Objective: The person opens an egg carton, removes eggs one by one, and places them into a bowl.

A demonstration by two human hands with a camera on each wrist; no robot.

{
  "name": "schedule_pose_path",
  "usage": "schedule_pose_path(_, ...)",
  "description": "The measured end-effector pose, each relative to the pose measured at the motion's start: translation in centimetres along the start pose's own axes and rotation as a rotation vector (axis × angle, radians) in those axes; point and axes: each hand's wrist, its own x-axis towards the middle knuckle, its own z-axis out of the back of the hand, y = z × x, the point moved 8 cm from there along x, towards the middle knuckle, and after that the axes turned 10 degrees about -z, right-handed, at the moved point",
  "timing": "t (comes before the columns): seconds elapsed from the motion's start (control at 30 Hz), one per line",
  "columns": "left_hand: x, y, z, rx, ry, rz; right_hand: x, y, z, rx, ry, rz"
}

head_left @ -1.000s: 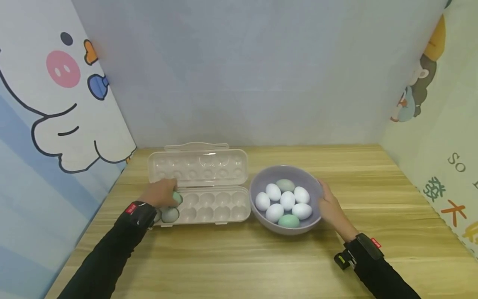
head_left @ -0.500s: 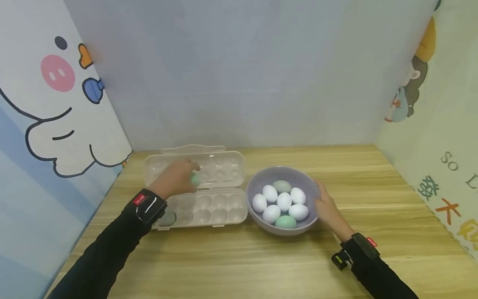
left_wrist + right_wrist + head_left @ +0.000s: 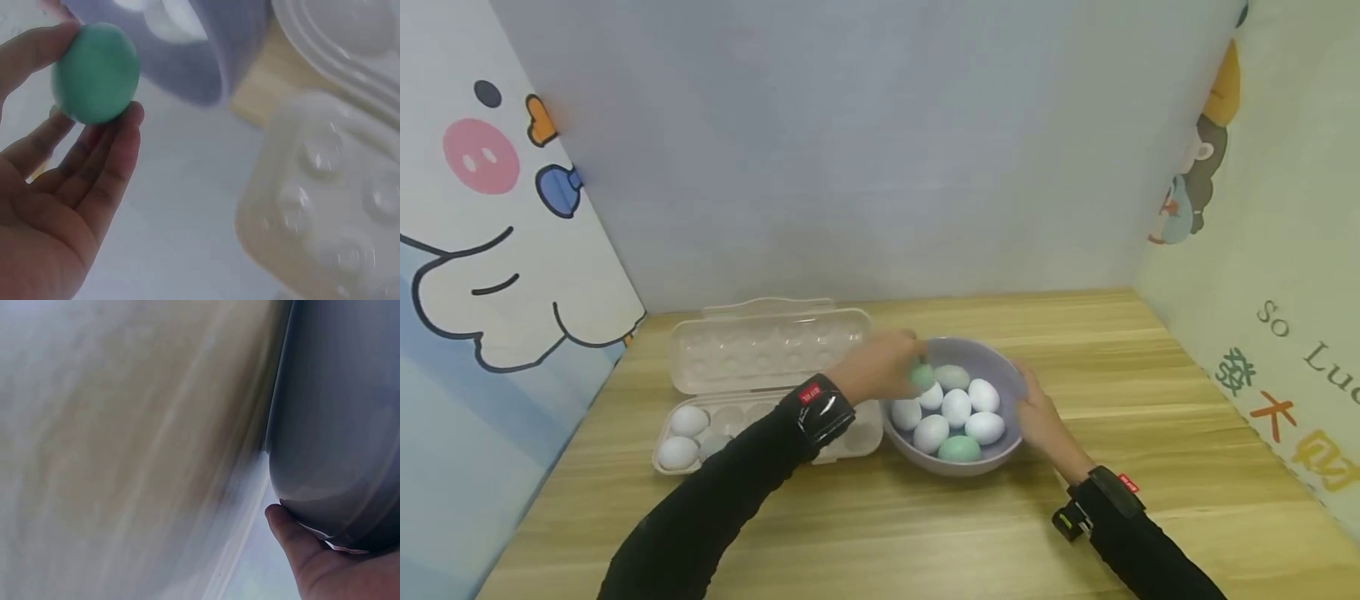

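Observation:
My left hand [image 3: 880, 367] pinches a green egg [image 3: 922, 377] between thumb and fingertips, above the left side of a purple-grey bowl [image 3: 951, 468]. In the left wrist view, that egg [image 3: 97, 74] sits between the thumb and the fingers. Several white eggs [image 3: 957, 409], a grey-green egg [image 3: 952, 377] and another green egg [image 3: 959, 450] lie in the bowl. At the bowl's right rim, my right hand [image 3: 1041, 412] grips it; the right wrist view has the thumb [image 3: 290, 531] against the bowl's outer wall [image 3: 337, 425].
Left of the bowl lies an egg carton with its clear lid [image 3: 767, 350] folded back. White eggs [image 3: 678, 452] fill its left end, beside a pale egg [image 3: 713, 446] partly behind my left sleeve. A grey wall [image 3: 850, 167] stands behind the wooden table [image 3: 820, 533].
My left hand has lifted the green egg from the carton and carried it right, to above the bowl. The right hand stays on the bowl's rim. The head view has shifted slightly.

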Motion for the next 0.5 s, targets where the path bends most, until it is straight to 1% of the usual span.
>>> schedule_pose_path(0.03,0.3,-0.2,-0.6,0.008,0.009,-0.009,0.0,0.0,-0.2,0.002,0.003,0.000)
schedule_pose_path(0.13,1.0,-0.4,-2.3,0.070,0.051,-0.025,-0.1,0.1,-0.6,0.003,0.005,0.009)
schedule_pose_path(0.17,1.2,-0.4,-2.8,0.095,0.066,-0.025,-0.1,0.2,-0.6,0.001,0.002,0.012)
schedule_pose_path(0.27,1.4,-0.3,-4.1,0.132,0.121,-0.005,-0.1,0.1,-0.8,-0.008,-0.005,0.013)
schedule_pose_path(0.4,1.4,-0.2,-5.3,0.102,0.164,0.030,-0.1,-0.1,-0.4,-0.034,-0.020,0.023)
schedule_pose_path(0.43,1.4,-0.2,-5.7,0.093,0.166,0.036,-0.1,-0.1,-0.3,-0.039,-0.021,0.028)
schedule_pose_path(0.5,1.5,-0.5,-6.1,0.070,0.158,0.026,0.0,0.0,-0.1,-0.041,-0.027,0.036)
